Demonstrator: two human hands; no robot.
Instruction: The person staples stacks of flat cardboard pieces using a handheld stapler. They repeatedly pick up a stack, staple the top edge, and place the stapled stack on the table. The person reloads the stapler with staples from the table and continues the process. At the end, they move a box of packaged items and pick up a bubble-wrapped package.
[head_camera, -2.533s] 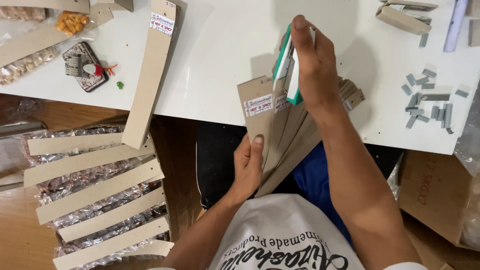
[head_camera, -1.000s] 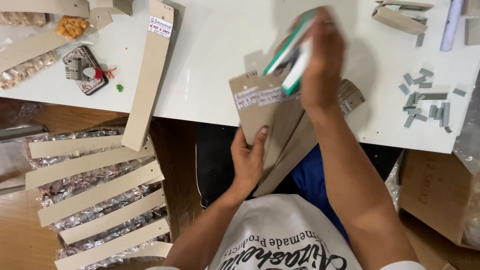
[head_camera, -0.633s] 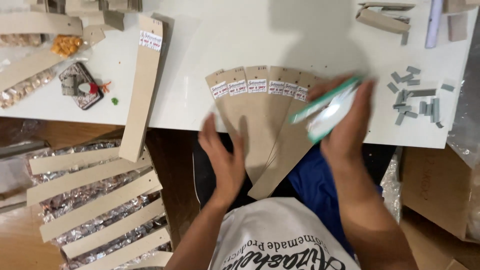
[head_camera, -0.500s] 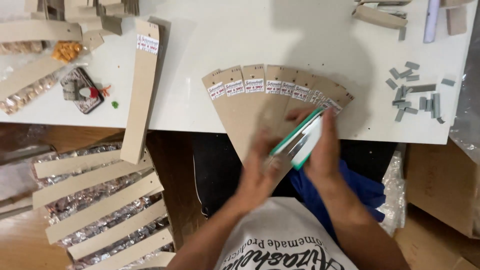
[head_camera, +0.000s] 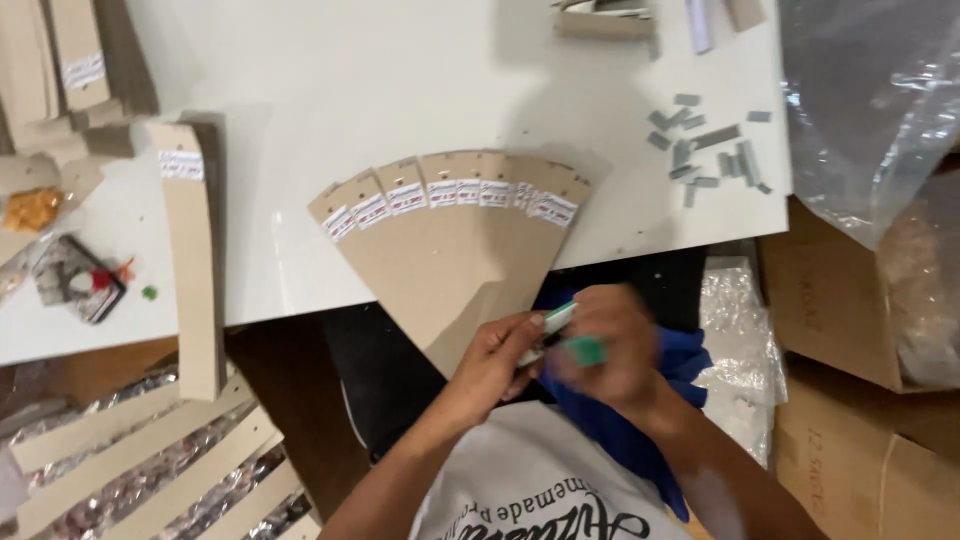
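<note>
Several brown cardboard strips (head_camera: 455, 240) with white labels lie spread like a fan on the white table (head_camera: 350, 90), their narrow ends hanging over the near edge. Neither hand touches them. Just below the fan, over my lap, both hands meet on a green and white stapler (head_camera: 562, 335). My right hand (head_camera: 605, 355) is blurred and wraps its green end. My left hand (head_camera: 495, 360) pinches the white end with its fingertips.
A single long cardboard strip (head_camera: 190, 260) lies at the table's left. Grey staple sticks (head_camera: 700, 150) are scattered at the right edge. Cardboard boxes (head_camera: 840, 300) and a clear plastic bag (head_camera: 870, 100) stand to the right. Packets with cardboard headers (head_camera: 130, 460) lie lower left.
The strips, held as a bundle in my left hand, now lie fanned on the table and released. Both hands have dropped below the table edge with the stapler between them.
</note>
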